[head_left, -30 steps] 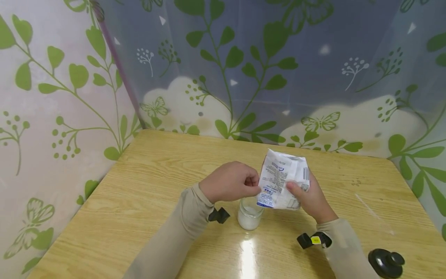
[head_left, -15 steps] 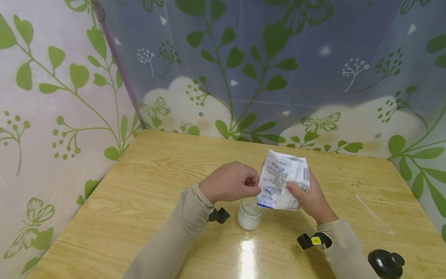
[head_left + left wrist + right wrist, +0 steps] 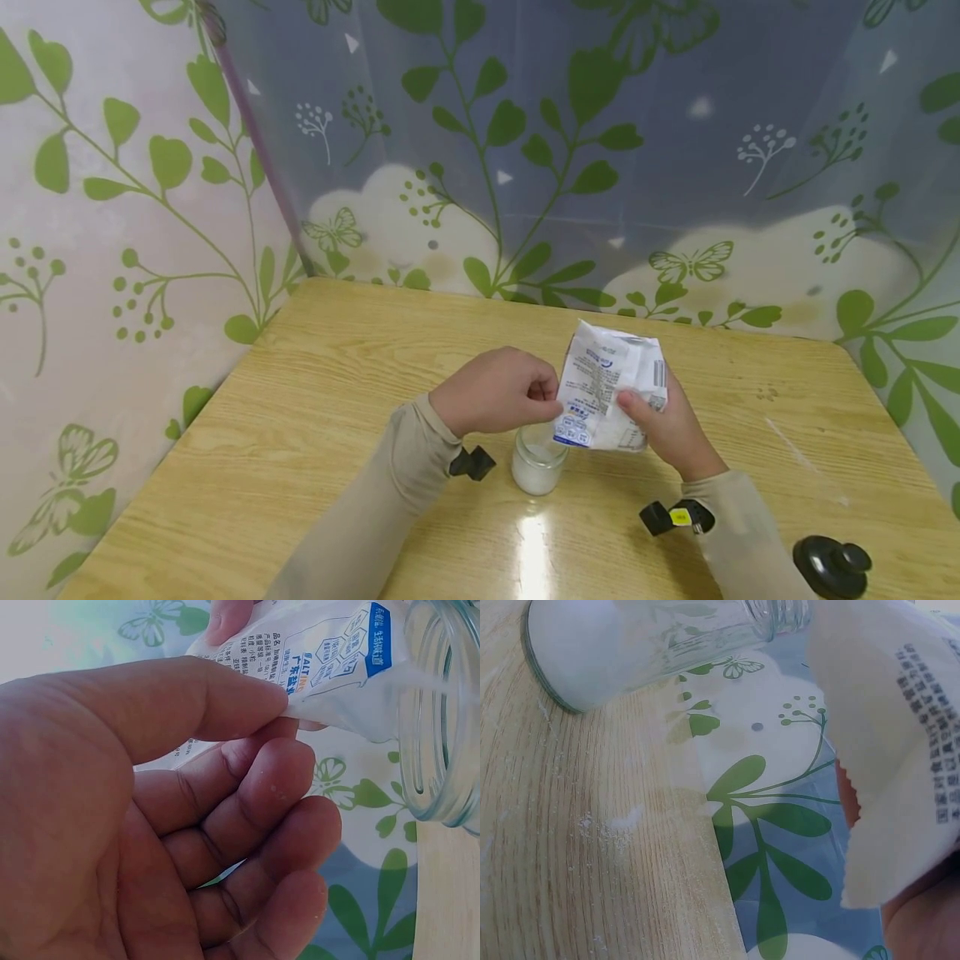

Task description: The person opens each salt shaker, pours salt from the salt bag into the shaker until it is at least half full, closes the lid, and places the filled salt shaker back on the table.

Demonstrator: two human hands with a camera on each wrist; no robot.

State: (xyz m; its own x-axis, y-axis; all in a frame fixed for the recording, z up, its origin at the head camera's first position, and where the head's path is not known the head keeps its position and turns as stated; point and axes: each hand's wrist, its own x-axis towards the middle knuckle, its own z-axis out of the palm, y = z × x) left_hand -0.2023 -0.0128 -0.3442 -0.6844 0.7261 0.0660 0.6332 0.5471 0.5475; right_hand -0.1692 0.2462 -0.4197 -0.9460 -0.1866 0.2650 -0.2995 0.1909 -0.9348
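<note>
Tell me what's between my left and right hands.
In the head view, the white printed packet is between your left hand and right hand, gripped by both.

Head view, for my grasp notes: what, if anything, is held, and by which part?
The white packet: the right hand grips its right side, thumb on the printed face; the left hand pinches its left edge near the blue-striped end.

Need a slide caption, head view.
Left hand pinches and right hand grips a printed packet at the mouth of a glass jar holding white powder.
</note>
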